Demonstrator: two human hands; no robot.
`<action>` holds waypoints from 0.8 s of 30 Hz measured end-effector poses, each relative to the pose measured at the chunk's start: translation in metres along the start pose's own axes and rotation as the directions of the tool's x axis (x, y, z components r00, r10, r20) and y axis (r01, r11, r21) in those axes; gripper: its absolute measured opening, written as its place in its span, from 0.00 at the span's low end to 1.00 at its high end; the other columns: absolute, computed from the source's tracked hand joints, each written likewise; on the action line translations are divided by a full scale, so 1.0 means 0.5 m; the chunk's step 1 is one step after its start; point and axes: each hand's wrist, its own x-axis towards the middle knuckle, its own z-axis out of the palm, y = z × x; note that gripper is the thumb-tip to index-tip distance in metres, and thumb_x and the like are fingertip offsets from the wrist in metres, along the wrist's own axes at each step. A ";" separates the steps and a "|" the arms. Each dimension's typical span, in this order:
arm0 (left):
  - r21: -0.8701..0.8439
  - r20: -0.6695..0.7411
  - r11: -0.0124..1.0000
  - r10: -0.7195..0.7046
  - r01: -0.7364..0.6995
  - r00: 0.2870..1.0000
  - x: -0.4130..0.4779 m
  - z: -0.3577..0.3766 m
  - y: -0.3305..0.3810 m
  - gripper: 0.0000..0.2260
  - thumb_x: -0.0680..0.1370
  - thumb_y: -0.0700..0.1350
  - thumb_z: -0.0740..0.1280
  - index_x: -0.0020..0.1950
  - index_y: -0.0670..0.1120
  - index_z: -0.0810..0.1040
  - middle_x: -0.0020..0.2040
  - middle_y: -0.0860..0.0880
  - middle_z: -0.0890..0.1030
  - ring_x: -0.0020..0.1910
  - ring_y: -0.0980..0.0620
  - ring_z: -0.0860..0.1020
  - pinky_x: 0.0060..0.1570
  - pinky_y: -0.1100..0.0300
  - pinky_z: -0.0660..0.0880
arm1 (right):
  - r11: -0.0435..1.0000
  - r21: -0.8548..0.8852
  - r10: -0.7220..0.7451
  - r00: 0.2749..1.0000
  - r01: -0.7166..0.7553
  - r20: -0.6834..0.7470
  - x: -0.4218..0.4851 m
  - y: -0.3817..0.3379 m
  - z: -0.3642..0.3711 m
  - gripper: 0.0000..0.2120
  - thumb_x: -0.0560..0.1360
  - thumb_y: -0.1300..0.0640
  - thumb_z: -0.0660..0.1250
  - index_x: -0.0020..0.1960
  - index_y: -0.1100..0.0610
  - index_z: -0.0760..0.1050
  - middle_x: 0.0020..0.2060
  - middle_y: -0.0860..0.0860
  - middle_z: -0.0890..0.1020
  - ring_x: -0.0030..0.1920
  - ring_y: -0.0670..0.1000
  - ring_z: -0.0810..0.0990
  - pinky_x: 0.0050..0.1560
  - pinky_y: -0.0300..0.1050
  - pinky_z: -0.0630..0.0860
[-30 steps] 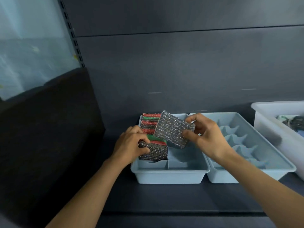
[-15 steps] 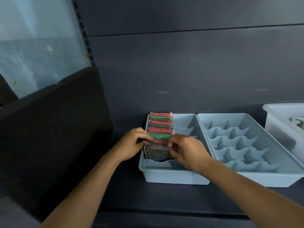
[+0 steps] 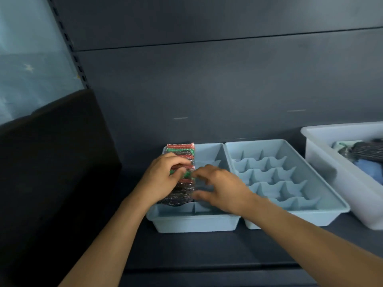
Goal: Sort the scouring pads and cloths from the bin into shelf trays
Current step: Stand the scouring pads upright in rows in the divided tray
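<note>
dark grey shelf (image 3: 207, 251), grey back panel (image 3: 207, 83), pale blue wall (image 3: 27, 59).

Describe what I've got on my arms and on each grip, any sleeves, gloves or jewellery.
Nothing worn shows. The left grip and right grip are ungloved, with no ring, watch or band visible; both forearms are bare, no sleeve in view.
</note>
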 end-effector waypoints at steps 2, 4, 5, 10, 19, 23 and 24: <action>-0.059 -0.011 0.998 0.025 -0.025 1.000 0.020 0.024 0.048 0.10 0.78 0.42 0.68 0.58 0.50 0.82 0.55 0.57 0.80 0.57 0.59 0.77 0.61 0.62 0.71 | 0.999 0.021 0.035 0.995 -0.034 -0.094 -0.036 0.043 -0.047 0.15 0.74 0.46 0.68 0.60 0.47 0.75 0.54 0.46 0.78 0.55 0.48 0.77 0.54 0.49 0.75; -0.133 -0.002 0.989 0.059 -0.059 0.998 0.047 0.058 0.103 0.10 0.78 0.42 0.68 0.58 0.50 0.82 0.55 0.56 0.81 0.57 0.61 0.77 0.60 0.65 0.70 | 0.992 0.056 0.121 0.979 -0.113 -0.164 -0.072 0.100 -0.103 0.12 0.75 0.49 0.68 0.57 0.48 0.77 0.52 0.45 0.79 0.53 0.46 0.77 0.54 0.50 0.75; -0.168 0.005 0.982 0.090 -0.088 0.996 0.062 0.079 0.133 0.10 0.78 0.41 0.68 0.57 0.49 0.82 0.53 0.56 0.81 0.55 0.62 0.77 0.58 0.67 0.70 | 0.986 0.073 0.161 0.966 -0.149 -0.203 -0.089 0.130 -0.132 0.11 0.75 0.50 0.68 0.56 0.49 0.78 0.51 0.45 0.79 0.52 0.46 0.77 0.54 0.48 0.75; -0.319 0.069 0.929 0.219 -0.186 0.973 0.138 0.194 0.293 0.09 0.77 0.40 0.69 0.57 0.47 0.83 0.51 0.53 0.84 0.50 0.62 0.79 0.51 0.75 0.68 | 0.946 0.152 0.323 0.865 -0.286 -0.384 -0.173 0.279 -0.270 0.06 0.73 0.57 0.71 0.50 0.53 0.81 0.45 0.47 0.83 0.44 0.46 0.80 0.46 0.35 0.71; -0.119 0.288 0.957 0.289 -0.265 0.913 0.336 0.447 0.558 0.18 0.78 0.49 0.67 0.68 0.50 0.74 0.63 0.50 0.77 0.62 0.50 0.76 0.64 0.52 0.70 | 0.727 -0.206 0.616 0.755 -0.655 -0.227 -0.298 0.605 -0.444 0.19 0.68 0.43 0.63 0.51 0.53 0.79 0.50 0.55 0.82 0.54 0.60 0.79 0.55 0.55 0.76; 0.310 0.463 0.899 0.141 -0.310 0.875 0.401 0.525 0.595 0.24 0.77 0.61 0.63 0.64 0.45 0.70 0.63 0.44 0.77 0.62 0.43 0.75 0.58 0.51 0.65 | 0.644 -0.376 0.662 0.732 -0.666 -0.162 -0.293 0.686 -0.453 0.27 0.72 0.49 0.67 0.69 0.56 0.68 0.65 0.58 0.71 0.67 0.62 0.67 0.65 0.57 0.68; 0.361 0.494 0.879 0.101 -0.310 0.864 0.408 0.539 0.596 0.25 0.76 0.63 0.63 0.62 0.45 0.70 0.61 0.44 0.78 0.60 0.43 0.76 0.56 0.51 0.65 | 0.634 -0.399 0.674 0.727 -0.662 -0.134 -0.288 0.700 -0.450 0.30 0.72 0.49 0.68 0.70 0.56 0.65 0.66 0.58 0.69 0.68 0.62 0.65 0.66 0.59 0.67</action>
